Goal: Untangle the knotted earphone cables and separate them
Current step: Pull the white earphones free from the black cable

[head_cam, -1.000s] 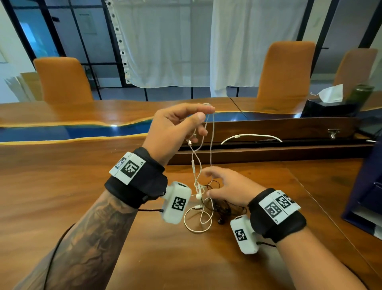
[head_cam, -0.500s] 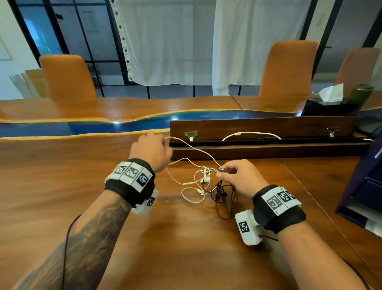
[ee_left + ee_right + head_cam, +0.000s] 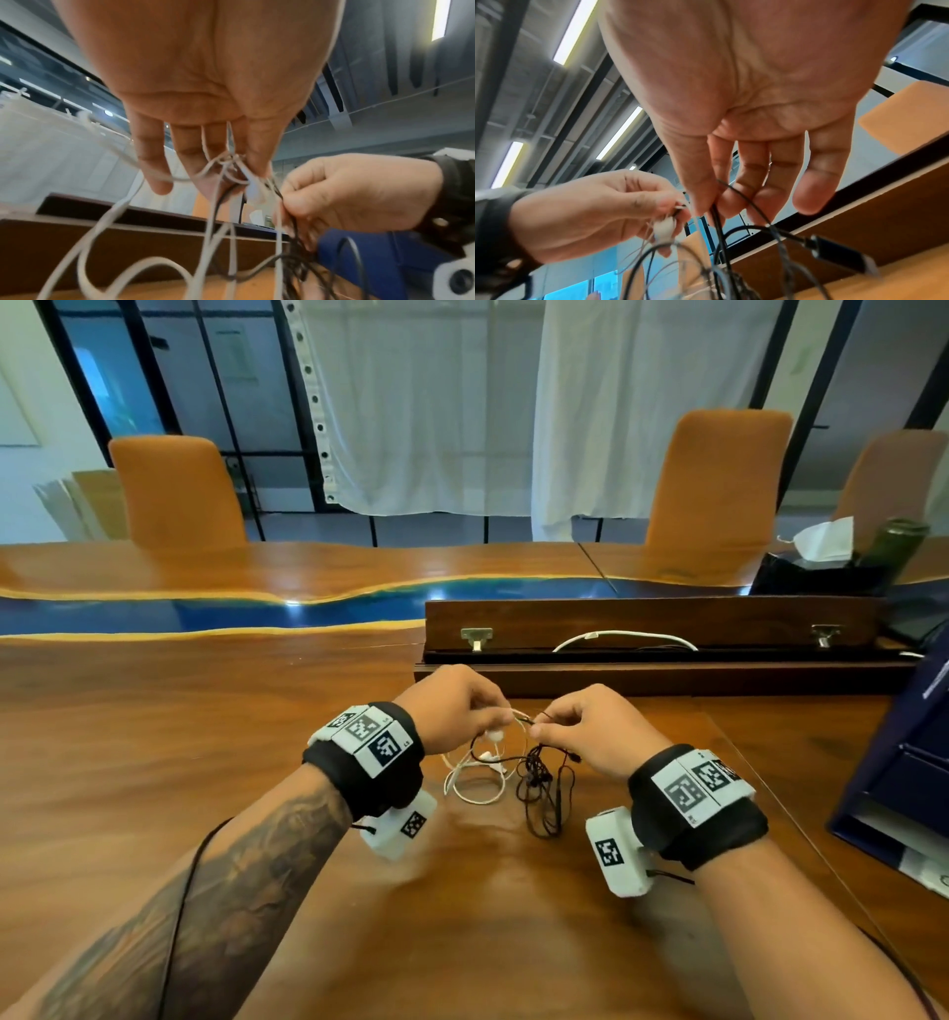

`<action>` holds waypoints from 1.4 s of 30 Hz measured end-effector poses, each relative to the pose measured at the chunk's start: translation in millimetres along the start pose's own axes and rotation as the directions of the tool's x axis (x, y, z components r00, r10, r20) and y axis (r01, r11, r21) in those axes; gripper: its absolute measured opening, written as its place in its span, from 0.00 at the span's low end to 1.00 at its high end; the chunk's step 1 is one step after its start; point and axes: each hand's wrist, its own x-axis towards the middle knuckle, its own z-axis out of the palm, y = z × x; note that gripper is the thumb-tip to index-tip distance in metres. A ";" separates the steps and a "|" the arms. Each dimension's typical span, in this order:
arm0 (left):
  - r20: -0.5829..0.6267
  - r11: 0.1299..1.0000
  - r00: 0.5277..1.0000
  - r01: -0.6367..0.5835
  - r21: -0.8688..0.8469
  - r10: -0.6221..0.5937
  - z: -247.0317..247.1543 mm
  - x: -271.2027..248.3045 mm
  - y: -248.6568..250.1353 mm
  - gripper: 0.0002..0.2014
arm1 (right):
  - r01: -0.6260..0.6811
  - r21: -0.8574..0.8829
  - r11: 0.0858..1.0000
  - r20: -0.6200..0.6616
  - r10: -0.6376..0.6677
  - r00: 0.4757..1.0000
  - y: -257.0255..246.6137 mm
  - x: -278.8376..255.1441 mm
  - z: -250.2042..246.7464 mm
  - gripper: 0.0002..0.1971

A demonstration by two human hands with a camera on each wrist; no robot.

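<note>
Wooden table (image 3: 154,737), 3 orange chairs (image 3: 179,490), white curtains (image 3: 411,403).

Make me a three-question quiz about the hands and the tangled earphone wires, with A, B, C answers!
1. Where do the loose loops of the cables lie?
A. on the wooden table
B. on an orange chair
C. in the tissue box

2. What colours are the two earphone cables?
A. red and blue
B. white and black
C. both green

3. What is the right hand doing?
A. lying flat
B. pinching the black cable
C. pointing at the window

Answers: 1 A, the loops rest on the wooden table. 2 B, a white cable and a black cable show. 3 B, the right hand pinches black strands while the left hand pinches white.
</note>
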 end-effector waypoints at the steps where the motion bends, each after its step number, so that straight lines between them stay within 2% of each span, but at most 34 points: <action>1: -0.055 1.000 0.998 -0.007 -0.002 0.007 -2.0 -0.2 -0.9 0.08 | -0.013 -0.009 1.000 0.005 0.013 1.000 1.7 0.1 0.1 0.08; 3: -0.156 0.999 0.988 -0.013 -0.031 0.008 -3.9 0.3 -3.6 0.08 | -0.040 -0.009 0.999 0.008 0.040 0.999 5.5 0.5 -0.3 0.11; 6: -0.284 0.979 0.959 -0.045 -0.197 -0.013 -3.4 0.1 -4.9 0.10 | -0.062 -0.020 0.998 0.027 0.063 0.998 6.6 0.3 -1.5 0.17; 8: -0.335 0.961 0.942 -0.082 -0.265 -0.012 -1.2 -0.5 0.4 0.10 | -0.075 -0.070 0.995 0.070 0.080 0.994 2.9 0.4 -1.3 0.15; 11: -0.367 0.924 0.930 -0.152 -0.352 0.014 -1.9 -1.2 10.5 0.10 | -0.105 -0.083 0.991 0.090 0.112 0.990 -0.1 3.3 -0.8 0.12; 14: -0.341 0.918 0.937 -0.196 -0.345 0.072 -10.1 -4.2 15.4 0.08 | -0.075 -0.032 0.997 0.079 0.077 0.994 4.1 5.3 -4.2 0.09; 15: -0.323 0.924 0.942 -0.198 -0.327 0.087 -12.6 -4.6 16.3 0.08 | -0.048 0.017 0.999 0.067 0.047 0.997 6.9 5.6 -5.6 0.06; 17: -0.301 0.934 0.949 -0.187 -0.306 0.091 -15.4 -4.2 17.0 0.08 | -0.003 0.226 0.974 0.025 -0.003 1.000 9.0 4.9 -8.2 0.08; 20: -0.299 0.935 0.951 -0.176 -0.308 0.081 -13.9 -4.3 17.3 0.07 | 0.009 0.597 0.803 0.021 -0.027 0.999 -0.1 3.3 -11.3 0.10; 24: -0.301 0.930 0.949 -0.191 -0.315 0.093 -12.2 -6.0 17.6 0.07 | 0.049 0.599 0.799 -0.013 -0.051 0.999 -10.3 3.3 -11.5 0.15; 27: -0.305 0.918 0.946 -0.216 -0.333 0.112 -12.1 -7.5 19.3 0.07 | 0.005 0.645 0.764 -0.005 -0.002 1.000 -14.3 6.9 -8.9 0.15; 30: -0.329 0.885 0.934 -0.265 -0.382 0.138 -12.3 -9.6 22.8 0.08 | -0.110 0.599 0.793 0.042 0.107 0.993 -12.0 13.2 -2.9 0.18; 34: -0.374 0.804 0.918 -0.322 -0.501 0.134 -15.9 -11.7 26.3 0.08 | -0.255 0.488 0.835 0.138 0.214 0.967 -12.7 15.5 3.5 0.15; 36: -0.396 0.738 0.912 -0.340 -0.583 0.107 -18.4 -13.3 29.7 0.08 | -0.234 0.361 0.903 0.126 0.201 0.971 -16.3 14.3 1.0 0.16; 39: -0.407 0.653 0.912 -0.341 -0.676 0.055 -18.7 -13.0 32.4 0.09 | -0.178 0.255 0.951 0.082 0.162 0.983 -16.2 16.6 -2.8 0.18; 42: -0.355 0.548 0.935 -0.291 -0.784 -0.011 -18.2 -10.0 31.0 0.10 | -0.129 0.126 0.984 -0.022 0.133 0.991 -13.1 18.5 -5.5 0.20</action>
